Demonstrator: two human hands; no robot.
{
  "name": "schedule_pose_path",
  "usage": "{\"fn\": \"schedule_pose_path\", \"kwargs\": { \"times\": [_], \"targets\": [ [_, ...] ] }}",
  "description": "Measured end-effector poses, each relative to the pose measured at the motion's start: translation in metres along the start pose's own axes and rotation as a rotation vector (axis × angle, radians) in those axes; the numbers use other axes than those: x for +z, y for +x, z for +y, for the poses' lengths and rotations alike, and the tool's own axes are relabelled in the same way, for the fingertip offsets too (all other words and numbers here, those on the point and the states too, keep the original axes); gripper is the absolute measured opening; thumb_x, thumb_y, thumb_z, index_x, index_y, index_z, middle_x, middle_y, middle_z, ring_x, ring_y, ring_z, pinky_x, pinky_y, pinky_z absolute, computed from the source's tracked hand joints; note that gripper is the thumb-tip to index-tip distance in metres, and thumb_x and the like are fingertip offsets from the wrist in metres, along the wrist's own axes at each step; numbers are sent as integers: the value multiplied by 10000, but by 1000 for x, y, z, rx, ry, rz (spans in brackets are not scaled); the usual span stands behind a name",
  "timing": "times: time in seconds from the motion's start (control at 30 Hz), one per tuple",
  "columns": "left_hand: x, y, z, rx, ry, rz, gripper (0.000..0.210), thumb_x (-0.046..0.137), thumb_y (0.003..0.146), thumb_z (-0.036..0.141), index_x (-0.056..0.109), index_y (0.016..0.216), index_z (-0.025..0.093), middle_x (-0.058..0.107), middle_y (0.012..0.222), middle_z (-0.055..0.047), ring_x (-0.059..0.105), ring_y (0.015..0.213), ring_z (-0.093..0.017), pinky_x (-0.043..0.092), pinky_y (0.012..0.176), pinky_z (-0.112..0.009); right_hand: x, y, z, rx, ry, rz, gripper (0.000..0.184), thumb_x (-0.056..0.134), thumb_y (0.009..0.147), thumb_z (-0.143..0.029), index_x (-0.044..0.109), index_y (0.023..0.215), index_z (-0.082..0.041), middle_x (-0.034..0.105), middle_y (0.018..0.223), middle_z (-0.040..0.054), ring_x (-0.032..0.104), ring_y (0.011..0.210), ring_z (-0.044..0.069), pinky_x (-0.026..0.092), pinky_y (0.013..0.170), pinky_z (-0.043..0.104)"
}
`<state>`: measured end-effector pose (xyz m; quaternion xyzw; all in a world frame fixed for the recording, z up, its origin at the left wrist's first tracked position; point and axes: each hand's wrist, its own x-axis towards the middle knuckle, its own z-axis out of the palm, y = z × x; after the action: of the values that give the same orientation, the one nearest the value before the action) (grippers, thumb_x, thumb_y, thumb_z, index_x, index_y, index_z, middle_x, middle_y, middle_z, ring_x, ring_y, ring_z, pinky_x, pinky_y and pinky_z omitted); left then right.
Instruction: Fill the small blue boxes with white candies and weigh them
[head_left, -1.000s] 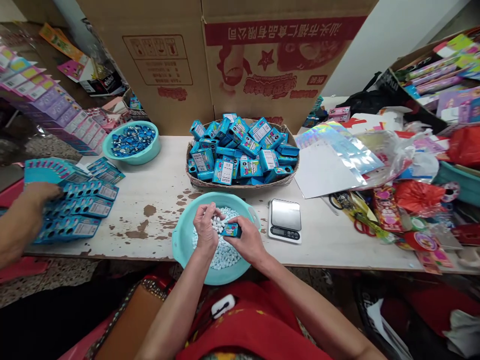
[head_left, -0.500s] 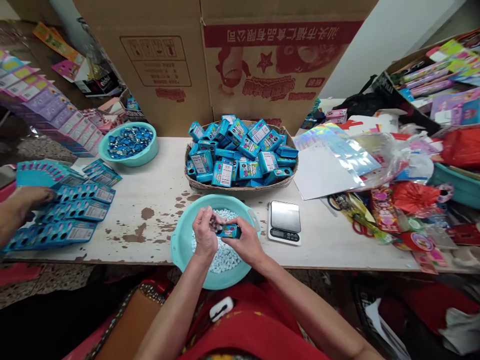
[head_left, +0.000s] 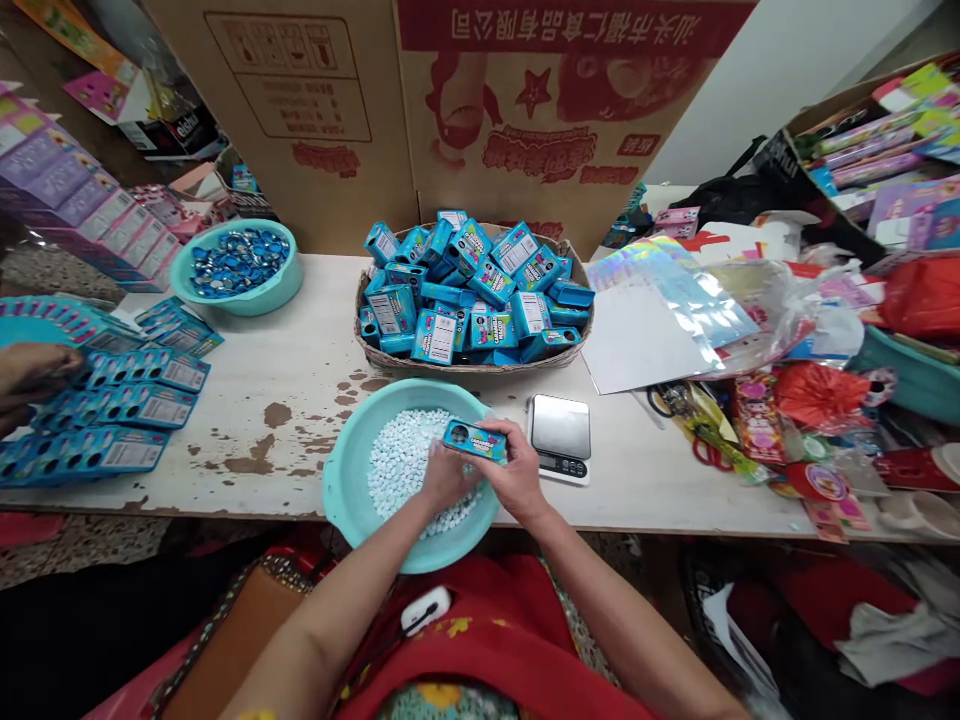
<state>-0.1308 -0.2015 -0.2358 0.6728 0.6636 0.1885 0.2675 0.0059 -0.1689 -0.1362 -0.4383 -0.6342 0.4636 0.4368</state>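
My right hand [head_left: 517,470] grips a small blue candy box [head_left: 474,441] over the right side of the turquoise bowl [head_left: 346,480]. The box lies tilted, with a dark round hole at its left end. Just below the box, my left hand [head_left: 450,478] is low over the small white candies [head_left: 397,455] in the bowl. Its fingers are blurred and partly behind the box, so I cannot make out what they hold. A cardboard tray [head_left: 472,368] heaped with similar blue boxes stands behind the bowl.
A digital scale [head_left: 560,430] stands right of the bowl. Another turquoise bowl [head_left: 281,290] holds blue and silver pieces. A co-worker's hand [head_left: 34,378] is by rows of blue boxes [head_left: 142,405] at left. Scissors [head_left: 709,452] and packaging lie right; a large carton [head_left: 315,200] stands behind.
My left hand has dropped from beside the box's end, where it held white candies, to below the box. My right hand has raised the box and turned it more fully into view.
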Motion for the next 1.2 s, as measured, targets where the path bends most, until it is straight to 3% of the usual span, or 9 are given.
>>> {"fn": "schedule_pose_path", "kwargs": {
  "times": [0.1,0.23,0.37,0.47,0.63,0.77,0.87,1.0,1.2],
  "targets": [
    [11,-12,2,189,166,-127,457,473,826,417,543,1219,194,509,1246,-149,395,1155,-338,263,989,-530,15,-5,33,-36,-81,56,314,684,740,-296,557,1013,-206,615,1004,63,589,969,212,468,900,379],
    [-21,-40,-23,362,326,-386,391,521,778,471,599,1094,253,506,1184,-117,430,1053,-328,348,897,-508,21,-8,58,-23,-176,125,331,659,775,-322,523,1052,-200,593,1027,74,568,1007,220,453,907,382],
    [-46,-57,-48,99,179,-437,325,617,657,273,622,979,227,543,1087,-110,499,977,-305,401,855,-456,19,-6,60,-3,-222,120,342,666,783,-335,520,1059,-195,594,1024,74,575,973,219,459,875,367],
    [-49,-58,-57,-138,27,-313,203,585,615,172,616,815,192,586,902,-87,561,834,-268,435,785,-412,18,-5,54,10,-214,112,341,679,772,-330,530,1044,-188,595,1008,71,577,962,224,460,867,369],
    [-65,-50,-40,-277,-192,-108,87,470,751,237,547,758,196,544,660,-11,552,609,-168,443,585,-280,17,-8,32,-5,-176,19,323,679,769,-316,536,1039,-211,598,1020,59,577,969,221,462,873,368],
    [-90,-44,0,-391,-1021,247,176,586,732,343,510,753,187,506,622,23,440,427,-89,300,383,-201,27,-16,21,-53,-266,-142,300,682,750,-249,536,1007,-201,605,975,61,579,934,233,465,822,374],
    [-102,-35,26,-377,-1412,539,216,647,687,337,510,744,180,559,673,16,518,481,-94,397,450,-215,39,-22,14,-64,-350,-278,285,682,725,-196,541,973,-206,613,938,53,585,894,241,462,777,374],
    [-108,-25,41,-384,-1476,765,221,642,696,341,499,726,175,572,662,27,605,578,-136,492,574,-270,47,-24,-5,-106,-389,-313,318,694,715,-180,543,992,-217,624,963,50,580,926,244,440,799,377],
    [-115,-20,46,-464,-1471,777,252,663,693,366,521,758,167,591,677,13,601,548,-144,478,525,-261,48,-18,-17,-54,-367,-280,317,708,689,-163,555,961,-214,625,937,40,588,910,238,445,787,363]
  ]
}}
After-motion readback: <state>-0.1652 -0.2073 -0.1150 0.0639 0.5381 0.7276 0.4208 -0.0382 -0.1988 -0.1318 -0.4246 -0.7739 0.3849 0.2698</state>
